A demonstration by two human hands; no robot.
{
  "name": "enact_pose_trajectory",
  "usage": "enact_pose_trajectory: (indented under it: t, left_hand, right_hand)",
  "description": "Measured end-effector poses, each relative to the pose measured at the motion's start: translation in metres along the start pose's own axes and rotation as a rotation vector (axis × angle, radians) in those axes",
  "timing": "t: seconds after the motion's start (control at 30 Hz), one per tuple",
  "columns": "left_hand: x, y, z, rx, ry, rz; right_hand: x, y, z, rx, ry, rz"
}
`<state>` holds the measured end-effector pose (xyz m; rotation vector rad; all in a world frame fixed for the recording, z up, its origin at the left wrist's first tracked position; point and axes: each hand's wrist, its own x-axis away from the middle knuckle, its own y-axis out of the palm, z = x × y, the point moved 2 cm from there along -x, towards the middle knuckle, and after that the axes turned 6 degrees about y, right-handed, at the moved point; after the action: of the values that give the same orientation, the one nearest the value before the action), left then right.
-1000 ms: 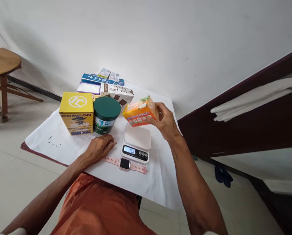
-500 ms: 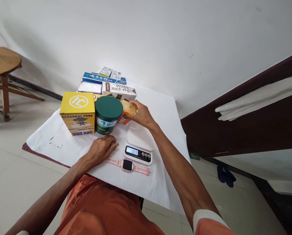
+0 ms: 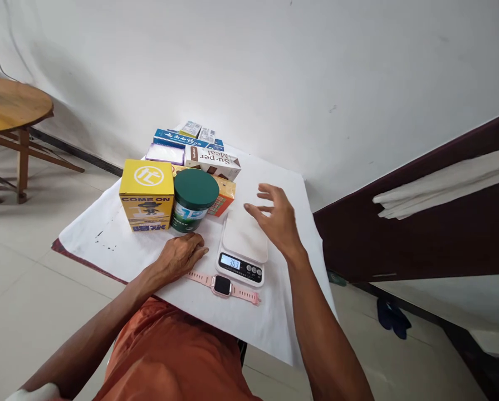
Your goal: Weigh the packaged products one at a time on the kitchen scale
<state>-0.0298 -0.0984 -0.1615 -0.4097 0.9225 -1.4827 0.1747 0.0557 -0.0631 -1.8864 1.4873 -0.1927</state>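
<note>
Right fingers [image 3: 270, 191] spread, empty; left fingers [image 3: 194, 240] curled, hold unclear; white scale [image 3: 244, 240] lies between.

White scale [image 3: 246, 236] lies flat; lit display [image 3: 230, 262] reads 363. Pink watch [image 3: 222, 285], dark-screened, lies face up just before it. Orange box [image 3: 225, 195], partly hidden, stands near scale's far left corner.

Free room beyond scale [image 3: 244, 240], leftward obstacle: green tub [image 3: 196, 188]
</note>
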Motion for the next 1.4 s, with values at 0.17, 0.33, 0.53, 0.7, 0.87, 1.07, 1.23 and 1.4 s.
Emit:
enact_pose_trajectory:
  t: [0.17, 0.33, 0.53, 0.7, 0.87, 1.07, 1.23, 1.4]
  left_hand:
    - [0.003, -0.008, 0.009, 0.060, 0.158, 0.150]
    - [0.017, -0.046, 0.026, 0.001, 0.178, 0.499]
    - [0.027, -0.047, 0.025, -0.009, -0.042, 0.474]
    - [0.031, -0.021, 0.022, 0.122, -0.186, 0.147]
    - [0.033, -0.021, 0.019, 0.207, -0.208, 0.123]
    - [0.032, -0.024, 0.013, 0.279, -0.202, 0.140]
    - [0.033, -0.021, 0.009, 0.292, -0.190, 0.156]
    - [0.031, -0.023, 0.011, 0.249, -0.189, 0.138]
  right_hand:
    - [0.080, -0.040, 0.043, 0.038, 0.224, 0.267]
    - [0.120, -0.049, 0.089, 0.045, 0.405, 0.304]
    - [0.083, -0.012, 0.004, -0.121, 0.045, 0.192]
    - [0.032, 0.058, -0.070, -0.137, -0.223, -0.085]
    - [0.003, 0.105, -0.078, -0.053, -0.195, -0.105]
    - [0.005, 0.104, -0.074, -0.083, -0.145, -0.030]
    - [0.015, 0.068, -0.085, -0.160, -0.120, 0.058]
    - [0.024, 0.003, -0.081, -0.149, -0.089, 0.150]
